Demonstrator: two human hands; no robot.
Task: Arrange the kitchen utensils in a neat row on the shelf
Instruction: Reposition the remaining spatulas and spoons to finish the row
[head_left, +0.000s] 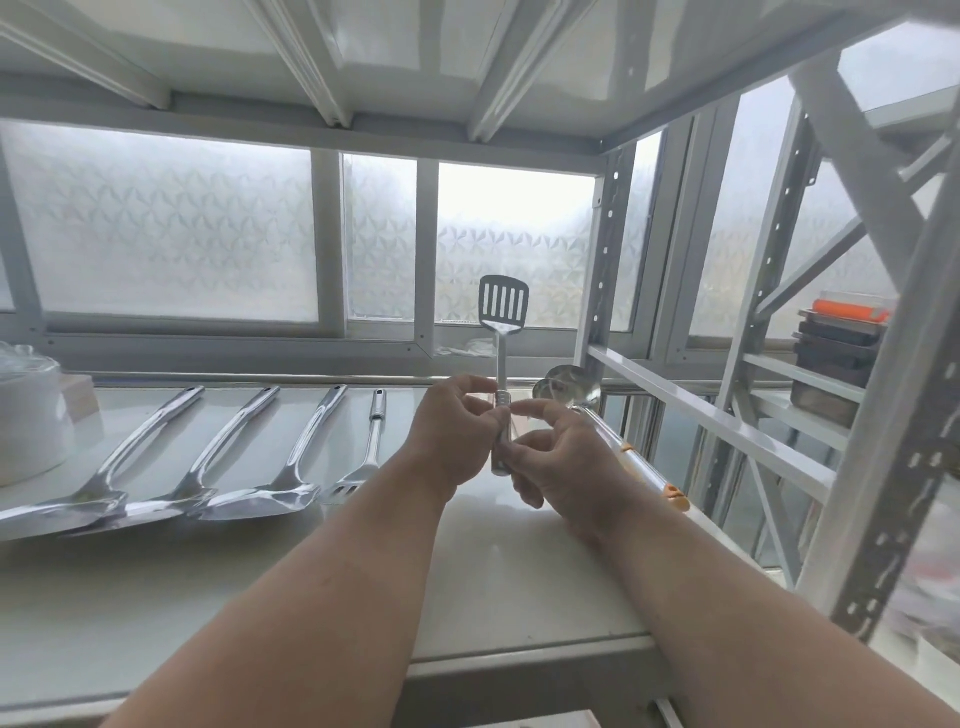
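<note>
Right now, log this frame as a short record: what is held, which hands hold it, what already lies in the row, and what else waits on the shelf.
held: slotted spatula, upright, head up
left hand: pinches the spatula's handle
right hand: holds the same handle, lower
row: three steel turners and a fork, lying side by side with heads toward the person
waiting: ladles at the right end
surface: white shelf

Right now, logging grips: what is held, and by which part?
The slotted spatula, upright, held by its handle: left hand pinches near the top, right hand grips lower down.
</note>
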